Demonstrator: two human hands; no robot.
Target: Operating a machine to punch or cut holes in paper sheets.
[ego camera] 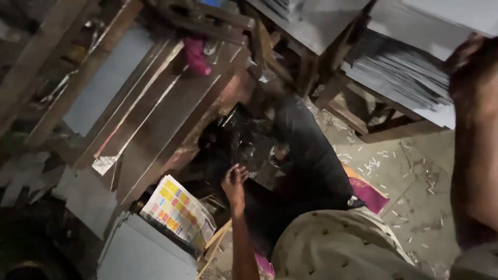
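left hand (234, 181) spread on black bag (249, 140) | right hand (474, 67) grip unclear | bag axis unclear

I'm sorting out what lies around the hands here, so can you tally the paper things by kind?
Stacks of grey sheets: 2, one at the upper right and one at the bottom left
Sheets printed with coloured squares: 1
Pink sheets on the floor: 1
Total: 4
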